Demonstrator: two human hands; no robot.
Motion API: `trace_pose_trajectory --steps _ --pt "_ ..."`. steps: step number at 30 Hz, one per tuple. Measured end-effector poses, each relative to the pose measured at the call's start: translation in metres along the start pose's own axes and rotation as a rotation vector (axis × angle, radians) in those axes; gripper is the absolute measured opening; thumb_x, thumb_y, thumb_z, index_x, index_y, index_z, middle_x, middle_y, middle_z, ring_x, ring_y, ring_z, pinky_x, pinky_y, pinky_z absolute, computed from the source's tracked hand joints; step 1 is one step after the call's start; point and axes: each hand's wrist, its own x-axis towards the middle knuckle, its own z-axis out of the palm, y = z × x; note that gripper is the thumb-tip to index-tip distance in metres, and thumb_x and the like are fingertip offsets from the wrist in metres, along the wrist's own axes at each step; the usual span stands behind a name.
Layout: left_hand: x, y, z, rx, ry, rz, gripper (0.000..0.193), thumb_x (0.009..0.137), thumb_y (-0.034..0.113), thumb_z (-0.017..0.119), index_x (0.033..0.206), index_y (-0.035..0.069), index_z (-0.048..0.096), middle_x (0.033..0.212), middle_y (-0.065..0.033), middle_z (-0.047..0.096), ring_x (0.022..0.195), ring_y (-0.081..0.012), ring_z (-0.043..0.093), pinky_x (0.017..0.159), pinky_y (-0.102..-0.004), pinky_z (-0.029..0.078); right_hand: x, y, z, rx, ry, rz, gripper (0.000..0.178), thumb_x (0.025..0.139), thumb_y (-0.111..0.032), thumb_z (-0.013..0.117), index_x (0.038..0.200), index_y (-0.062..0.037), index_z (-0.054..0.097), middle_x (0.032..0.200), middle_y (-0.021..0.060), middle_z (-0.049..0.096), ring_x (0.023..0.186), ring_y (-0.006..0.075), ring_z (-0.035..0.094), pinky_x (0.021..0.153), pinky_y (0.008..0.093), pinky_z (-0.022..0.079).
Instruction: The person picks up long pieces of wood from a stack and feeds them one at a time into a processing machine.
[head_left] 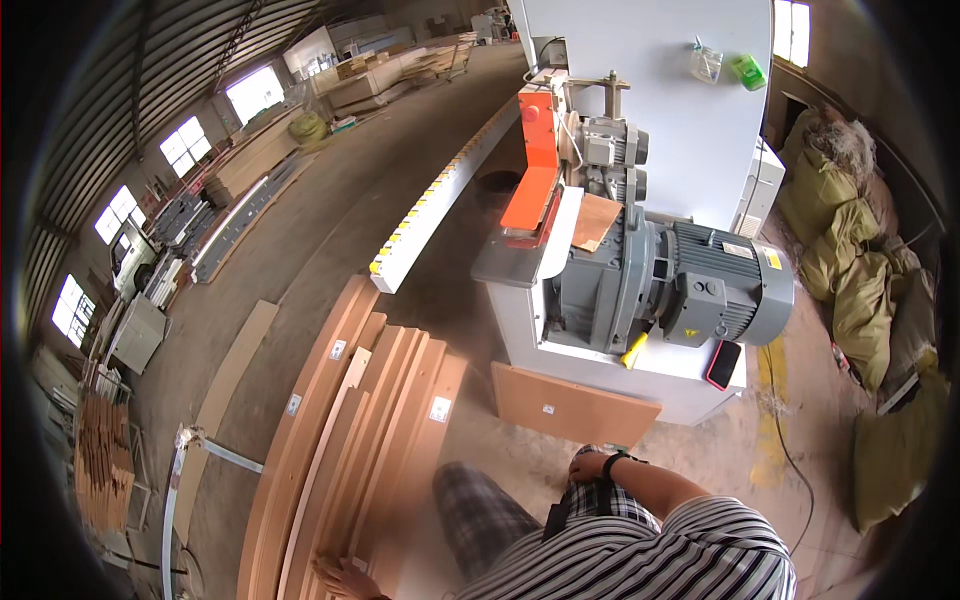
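Note:
My left hand (345, 580) lies with fingers spread on a stack of long brown wooden boards (400, 400) at the lower left. The boards lie side by side and overlap, and a few carry small white labels. My right hand (588, 466), with a black band at its wrist, rests over my checked trouser leg near the knee and holds nothing. In front of it a flat brown panel (570, 402) leans against the base of a machine (520, 320).
On the machine sit a large grey motor (730, 285), an orange guard (540, 150), a yellow-handled tool (634, 350) and a phone (723, 364). A white roller rail (440, 200) runs away from the boards. A metal frame (180, 480) stands left; full sacks (840, 230) and a cable (785, 440) lie right.

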Motion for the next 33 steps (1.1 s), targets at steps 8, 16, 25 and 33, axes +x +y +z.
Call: trace_pose_trajectory --steps 8,16,25,33 --pt "0.003 0.006 0.000 0.172 0.360 0.014 0.060 0.095 0.051 0.040 0.141 0.013 0.037 0.147 -0.0154 0.033 0.129 -0.0346 0.039 0.096 -0.0544 0.040 0.010 0.002 0.019 0.050 0.261 0.017 0.026 0.079 -0.022 0.052 0.075 -0.0048 0.071 0.072 0.0129 0.068 0.067 0.0300 0.067 0.054 0.0437 0.051" --pt "-0.011 0.021 -0.025 0.115 0.462 -0.008 0.057 0.096 0.043 0.041 0.141 0.009 0.037 0.147 -0.0146 0.034 0.132 -0.0310 0.038 0.103 -0.0551 0.033 0.007 -0.001 0.009 -0.067 0.271 -0.104 0.026 0.084 -0.023 0.049 0.078 -0.0125 0.072 0.080 0.0094 0.070 0.073 0.0277 0.069 0.049 0.0472 0.049" --pt "-0.015 0.022 -0.027 0.076 0.392 -0.011 0.058 0.098 0.043 0.038 0.144 0.009 0.030 0.150 -0.0143 0.028 0.137 -0.0319 0.030 0.108 -0.0549 0.027 -0.002 -0.013 -0.017 0.037 0.021 -0.002 0.037 0.085 -0.039 0.052 0.095 -0.0069 0.068 0.099 0.0161 0.065 0.096 0.0322 0.060 0.086 0.0419 0.046" --pt "-0.011 0.024 -0.025 0.064 0.340 -0.045 0.059 0.098 0.043 0.036 0.146 0.010 0.027 0.151 -0.0138 0.026 0.138 -0.0313 0.028 0.109 -0.0558 0.025 -0.003 -0.013 -0.015 0.050 0.061 -0.009 0.033 0.083 -0.035 0.053 0.089 -0.0053 0.067 0.092 0.0154 0.065 0.090 0.0323 0.061 0.082 0.0419 0.046"
